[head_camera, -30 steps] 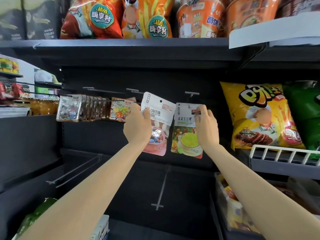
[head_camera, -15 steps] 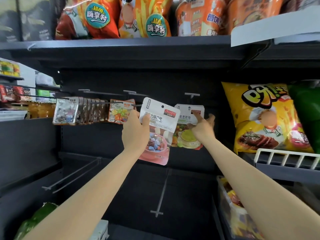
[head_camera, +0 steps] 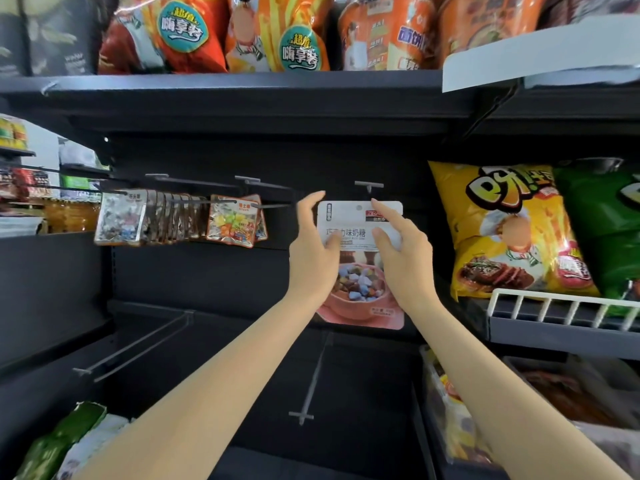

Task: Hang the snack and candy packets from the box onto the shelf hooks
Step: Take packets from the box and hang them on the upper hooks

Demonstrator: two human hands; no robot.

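Note:
A white and pink candy packet [head_camera: 360, 282] with a bowl of coloured candies printed on it is upright just below the tip of the centre shelf hook [head_camera: 369, 186]. Its hanging hole shows below the hook tip, off the hook. My left hand [head_camera: 313, 251] holds the packet's left side, thumb on the front and fingers stretched up along the edge. My right hand [head_camera: 401, 252] holds its right side, thumb on the front and index finger reaching the top edge beside the hook. The packet hung earlier on this hook is hidden behind it.
To the left, hooks carry a row of candy packets [head_camera: 166, 218] and colourful gummy packets [head_camera: 233, 221]. Bare hooks [head_camera: 311, 379] stick out lower down. Big chip bags [head_camera: 509, 230] stand at right behind a white wire rail [head_camera: 561, 310]. A box of packets [head_camera: 450, 410] is at lower right.
My right hand left the yellow packet on the centre hook and came to the pink packet. My left hand carried the pink packet rightward, in front of that hook.

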